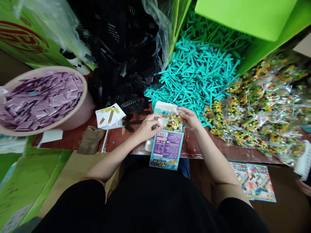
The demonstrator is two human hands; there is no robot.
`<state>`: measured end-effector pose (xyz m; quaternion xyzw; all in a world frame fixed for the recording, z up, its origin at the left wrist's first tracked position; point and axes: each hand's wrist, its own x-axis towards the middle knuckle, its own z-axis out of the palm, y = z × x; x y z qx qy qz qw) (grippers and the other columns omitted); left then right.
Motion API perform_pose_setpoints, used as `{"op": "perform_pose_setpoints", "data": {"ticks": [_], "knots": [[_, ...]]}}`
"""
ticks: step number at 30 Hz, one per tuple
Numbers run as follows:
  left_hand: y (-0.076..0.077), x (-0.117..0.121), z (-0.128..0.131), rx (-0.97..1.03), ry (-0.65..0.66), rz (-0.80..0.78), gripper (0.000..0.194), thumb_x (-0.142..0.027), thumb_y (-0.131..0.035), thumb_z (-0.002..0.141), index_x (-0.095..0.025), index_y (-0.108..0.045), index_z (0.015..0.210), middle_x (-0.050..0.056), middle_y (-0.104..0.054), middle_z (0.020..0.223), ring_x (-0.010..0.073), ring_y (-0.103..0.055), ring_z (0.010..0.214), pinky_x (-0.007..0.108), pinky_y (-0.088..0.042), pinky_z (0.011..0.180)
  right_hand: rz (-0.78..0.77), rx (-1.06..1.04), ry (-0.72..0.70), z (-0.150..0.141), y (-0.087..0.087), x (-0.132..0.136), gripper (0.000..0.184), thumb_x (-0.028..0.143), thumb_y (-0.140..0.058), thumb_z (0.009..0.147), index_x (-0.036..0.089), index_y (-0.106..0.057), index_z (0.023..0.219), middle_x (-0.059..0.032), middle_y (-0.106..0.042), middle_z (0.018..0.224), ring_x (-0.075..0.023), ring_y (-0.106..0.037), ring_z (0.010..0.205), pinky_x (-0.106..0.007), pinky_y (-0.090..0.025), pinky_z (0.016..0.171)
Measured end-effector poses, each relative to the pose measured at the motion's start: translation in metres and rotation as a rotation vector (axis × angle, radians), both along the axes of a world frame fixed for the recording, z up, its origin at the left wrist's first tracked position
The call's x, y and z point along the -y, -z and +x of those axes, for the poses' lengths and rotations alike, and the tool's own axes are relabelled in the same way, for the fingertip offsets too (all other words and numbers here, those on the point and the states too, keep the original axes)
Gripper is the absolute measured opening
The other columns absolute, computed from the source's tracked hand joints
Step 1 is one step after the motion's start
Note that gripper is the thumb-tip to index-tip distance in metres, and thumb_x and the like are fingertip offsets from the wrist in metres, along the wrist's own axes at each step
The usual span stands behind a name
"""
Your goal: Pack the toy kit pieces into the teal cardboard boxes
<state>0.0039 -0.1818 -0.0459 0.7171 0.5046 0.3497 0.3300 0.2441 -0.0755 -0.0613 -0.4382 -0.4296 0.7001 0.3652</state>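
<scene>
Both hands meet at the open top of a small purple and blue cardboard box (166, 149) that lies at the table's near edge. My left hand (147, 127) and my right hand (190, 118) each pinch one side of a clear bag of small coloured bricks (173, 122), which sits in the box's mouth. Fingers on both hands are closed on the bag. The box's white flap (165, 106) stands open behind the bag.
A pink tub of purple sachets (40, 98) stands at left. Instruction cards (109, 116) lie beside a heap of black plates (126, 58). Teal sticks (194, 71) fill a green carton; bagged bricks (262, 110) pile at right. Flat boxes (254, 181) lie lower right.
</scene>
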Motion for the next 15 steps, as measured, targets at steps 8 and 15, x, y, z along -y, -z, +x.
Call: {"op": "perform_pose_setpoints", "data": {"ticks": [8, 15], "knots": [[0.014, 0.030, 0.009, 0.254, 0.002, -0.127, 0.011, -0.025, -0.065, 0.086, -0.020, -0.061, 0.093, 0.013, -0.034, 0.160, 0.0267, -0.044, 0.143, 0.035, -0.059, 0.087, 0.090, 0.225, -0.475, 0.021, -0.031, 0.014, 0.028, 0.031, -0.082, 0.069, 0.019, -0.078, 0.094, -0.0024, -0.076, 0.086, -0.0112, -0.064, 0.064, -0.022, -0.054, 0.052], [0.006, 0.029, 0.019, 0.199, -0.040, -0.162, 0.007, -0.023, -0.062, 0.087, -0.020, -0.058, 0.091, 0.013, -0.037, 0.159, 0.0288, -0.044, 0.143, 0.039, -0.059, 0.088, 0.052, 0.122, -0.253, 0.021, -0.033, 0.026, 0.034, 0.028, -0.088, 0.064, 0.021, -0.068, 0.091, 0.0027, -0.070, 0.084, -0.0097, -0.064, 0.053, -0.024, -0.056, 0.047]]}}
